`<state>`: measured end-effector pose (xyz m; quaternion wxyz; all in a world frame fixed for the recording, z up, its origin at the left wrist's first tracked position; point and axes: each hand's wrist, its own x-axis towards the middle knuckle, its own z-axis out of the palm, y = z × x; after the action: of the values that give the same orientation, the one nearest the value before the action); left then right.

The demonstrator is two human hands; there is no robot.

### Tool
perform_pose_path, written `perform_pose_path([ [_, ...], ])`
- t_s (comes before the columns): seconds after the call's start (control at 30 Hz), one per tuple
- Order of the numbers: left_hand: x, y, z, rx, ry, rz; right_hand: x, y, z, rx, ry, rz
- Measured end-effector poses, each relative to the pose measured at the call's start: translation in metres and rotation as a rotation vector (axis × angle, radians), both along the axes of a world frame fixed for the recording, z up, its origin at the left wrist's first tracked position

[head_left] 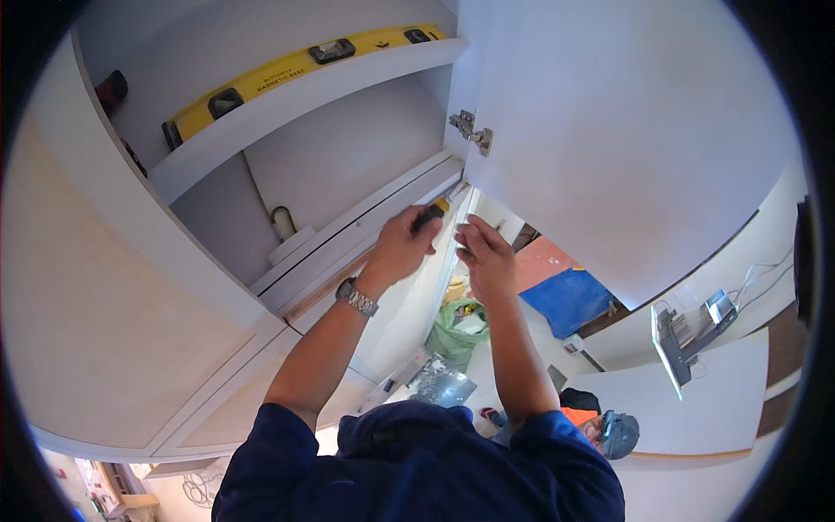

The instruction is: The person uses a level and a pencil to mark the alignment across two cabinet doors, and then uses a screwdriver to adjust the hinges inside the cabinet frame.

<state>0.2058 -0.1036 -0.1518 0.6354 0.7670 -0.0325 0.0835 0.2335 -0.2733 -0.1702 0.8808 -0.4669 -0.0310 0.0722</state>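
Note:
My left hand (402,246) grips a screwdriver (432,211) with a black and yellow handle, its tip pointing at the lower corner of an open white cabinet door (626,130). My right hand (484,254) is closed at the door's lower edge beside the screwdriver tip; what it pinches is hidden. A metal hinge (470,130) sits higher on the door's inner edge. A wristwatch (357,297) is on my left wrist.
A yellow spirit level (296,65) lies on the cabinet shelf (287,100). A dark red tool (110,90) rests at the upper left. Far below are a green bag (458,326), a blue sheet (570,298), white boards (696,400) and a person in a cap (609,432).

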Motion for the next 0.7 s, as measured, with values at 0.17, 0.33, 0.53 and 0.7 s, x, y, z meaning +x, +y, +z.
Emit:
perform_pose_path([
  [0.17,0.059,0.018,0.028,-0.203,0.136,0.084,0.017,-0.105,-0.080,0.121,0.163,-0.131],
  [0.33,0.110,0.024,0.026,-0.124,0.083,0.155,0.021,-0.191,-0.109,0.328,0.132,-0.423],
  [0.53,0.136,0.022,0.027,-0.040,0.035,0.135,0.022,-0.270,-0.110,0.414,-0.124,-0.467],
  [0.7,0.144,0.021,0.028,-0.045,0.034,0.161,0.016,-0.291,-0.103,0.433,-0.125,-0.534],
])
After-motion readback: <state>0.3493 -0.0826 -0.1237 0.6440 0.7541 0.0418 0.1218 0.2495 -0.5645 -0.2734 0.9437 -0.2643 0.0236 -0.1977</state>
